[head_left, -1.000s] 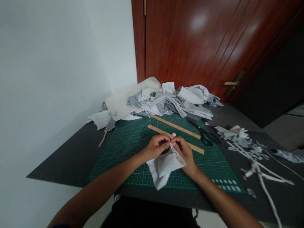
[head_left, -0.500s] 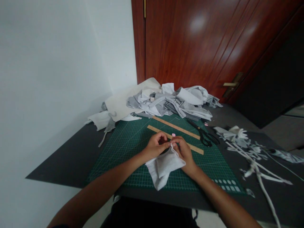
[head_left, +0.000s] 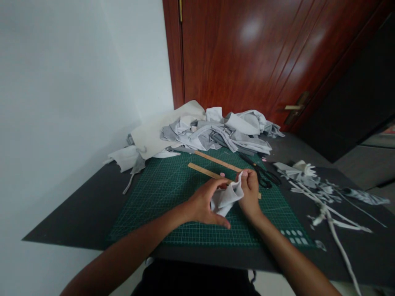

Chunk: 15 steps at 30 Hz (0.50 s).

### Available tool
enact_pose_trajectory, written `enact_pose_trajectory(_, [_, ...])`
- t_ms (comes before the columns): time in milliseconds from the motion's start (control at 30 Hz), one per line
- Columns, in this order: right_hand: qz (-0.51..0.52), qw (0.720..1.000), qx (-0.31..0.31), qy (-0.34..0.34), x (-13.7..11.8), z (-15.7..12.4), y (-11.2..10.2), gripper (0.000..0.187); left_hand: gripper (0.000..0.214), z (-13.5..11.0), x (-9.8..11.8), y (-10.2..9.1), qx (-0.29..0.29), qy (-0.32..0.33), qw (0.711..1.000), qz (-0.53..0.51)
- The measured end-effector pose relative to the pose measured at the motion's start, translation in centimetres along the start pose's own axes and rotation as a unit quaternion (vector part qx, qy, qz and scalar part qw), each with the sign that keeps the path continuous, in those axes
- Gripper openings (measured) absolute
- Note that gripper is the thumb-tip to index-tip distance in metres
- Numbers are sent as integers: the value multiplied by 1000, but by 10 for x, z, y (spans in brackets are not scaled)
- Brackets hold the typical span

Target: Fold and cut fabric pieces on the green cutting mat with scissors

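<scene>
A small light-grey piece of cloth (head_left: 222, 201) hangs folded over the green cutting mat. My right hand (head_left: 250, 193) pinches its upper edge between thumb and fingers. On the cloth's left side, my left hand (head_left: 203, 202) curves open around it, thumb stretched out low and fingers reaching over the top; whether the fingertips touch the fabric is hidden. Just beyond the hands lie two wooden rulers, the nearer ruler (head_left: 200, 169) partly covered by them, the farther ruler (head_left: 216, 160) above it. A small pink piece (head_left: 222, 174) rests between the rulers.
Black-handled scissors (head_left: 263, 176) lie right of the rulers on the cutting mat (head_left: 148, 209). A heap of grey and white fabric (head_left: 212, 131) lines the back, before a wooden door (head_left: 228, 57). Scraps and cord (head_left: 330, 213) spread over the dark table at right. A wall (head_left: 77, 82) stands left.
My left hand has let go of the cloth's upper edge and opened around its side. My right hand has moved slightly right and up, still pinching. The view has shifted slightly.
</scene>
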State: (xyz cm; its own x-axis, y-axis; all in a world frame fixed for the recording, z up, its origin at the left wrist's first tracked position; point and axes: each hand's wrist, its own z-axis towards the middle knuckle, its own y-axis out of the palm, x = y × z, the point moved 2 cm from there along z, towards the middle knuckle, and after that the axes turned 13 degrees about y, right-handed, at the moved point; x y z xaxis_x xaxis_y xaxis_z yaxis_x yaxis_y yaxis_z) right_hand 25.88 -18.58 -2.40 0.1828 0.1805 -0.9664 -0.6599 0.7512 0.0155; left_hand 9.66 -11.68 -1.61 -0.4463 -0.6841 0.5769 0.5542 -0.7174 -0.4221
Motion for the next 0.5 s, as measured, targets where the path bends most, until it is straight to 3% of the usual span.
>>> enact_pose_trajectory(67, [-31,999,18,-19,-4,-3,0,32,100,0,3,10,-3,-33,998,51])
enact_pose_trajectory(200, [-27,999,4,-22,-12,-7,4,29,34,0,-1,15,83,-129,987,44])
enact_pose_trajectory(233, [-12,1000,-3,-11,-11,-6,4,29,27,1,-3,13,104,-142,984,29])
enact_pose_trajectory(367, [49,997,4,59,5,4,4,32,44,4,-13,-3,185,-184,965,-14])
enact_pose_trajectory(500, [51,997,11,66,19,8,5,35,57,5,-19,-10,259,-214,940,-53])
